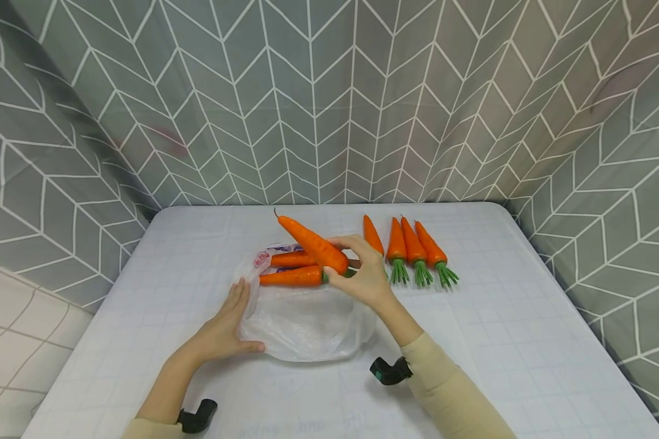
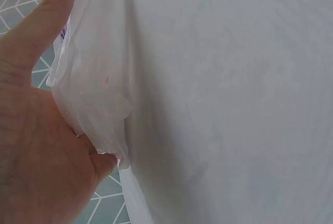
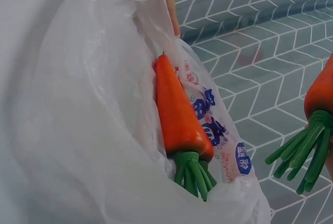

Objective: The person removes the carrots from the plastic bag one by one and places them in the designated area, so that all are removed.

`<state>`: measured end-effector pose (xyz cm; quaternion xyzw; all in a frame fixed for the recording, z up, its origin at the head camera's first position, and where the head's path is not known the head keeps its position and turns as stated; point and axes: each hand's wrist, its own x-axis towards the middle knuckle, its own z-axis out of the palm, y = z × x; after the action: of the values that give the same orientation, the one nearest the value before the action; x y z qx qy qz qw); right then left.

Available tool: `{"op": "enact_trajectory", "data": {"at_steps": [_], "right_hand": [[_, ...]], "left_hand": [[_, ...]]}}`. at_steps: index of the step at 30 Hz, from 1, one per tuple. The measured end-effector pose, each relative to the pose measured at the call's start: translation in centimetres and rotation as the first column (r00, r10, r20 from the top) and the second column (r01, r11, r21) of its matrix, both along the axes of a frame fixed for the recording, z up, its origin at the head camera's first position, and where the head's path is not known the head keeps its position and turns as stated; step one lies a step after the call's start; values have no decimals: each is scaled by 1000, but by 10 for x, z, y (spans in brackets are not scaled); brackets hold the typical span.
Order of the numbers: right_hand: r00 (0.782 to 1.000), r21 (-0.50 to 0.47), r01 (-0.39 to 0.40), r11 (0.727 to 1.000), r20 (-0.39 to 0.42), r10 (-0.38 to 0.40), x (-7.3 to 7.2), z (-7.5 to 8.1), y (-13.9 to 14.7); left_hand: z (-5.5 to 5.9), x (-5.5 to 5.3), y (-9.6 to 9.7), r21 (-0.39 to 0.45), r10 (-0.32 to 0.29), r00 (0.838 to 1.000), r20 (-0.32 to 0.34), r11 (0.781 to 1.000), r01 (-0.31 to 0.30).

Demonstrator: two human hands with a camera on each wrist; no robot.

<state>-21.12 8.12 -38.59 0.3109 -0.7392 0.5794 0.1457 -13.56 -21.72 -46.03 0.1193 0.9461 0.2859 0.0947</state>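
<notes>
A white plastic bag with blue and red print lies on the table, its mouth spread. Inside rest two orange carrots, the nearer carrot lying in front of the other carrot. My right hand pinches a third carrot by its thick end, raised above the bag; in the right wrist view this carrot's green stems hang down at the right edge. My left hand, fingers extended, rests against the bag's left side. The left wrist view shows its thumb along the plastic.
Right of the bag, several carrots lie in a row on the white-covered table: one carrot partly behind my right hand, then others such as the rightmost carrot, stems toward me. A grey patterned curtain stands behind the table's far edge.
</notes>
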Motion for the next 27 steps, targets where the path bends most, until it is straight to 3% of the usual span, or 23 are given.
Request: {"op": "enact_trajectory", "data": {"at_steps": [4,6,17,27], "right_hand": [[999,6,36,999,1,-36,10,19,6],[999,4,46,999,-1,-46,11,20,9],[989,24,143,989,24,-143,14,21,33],[980,-16,195,981,46,-194,14,20,60]], "left_hand": [[0,-1,0,-1,-1,1000,-2,1000,1],[0,-2,0,-2,-2,1000,-3,1000,2],[-1,-2,-1,-2,2,1000,3,1000,-2],[-4,-3,-1,7,-11,1000,-4,1000,11]]}}
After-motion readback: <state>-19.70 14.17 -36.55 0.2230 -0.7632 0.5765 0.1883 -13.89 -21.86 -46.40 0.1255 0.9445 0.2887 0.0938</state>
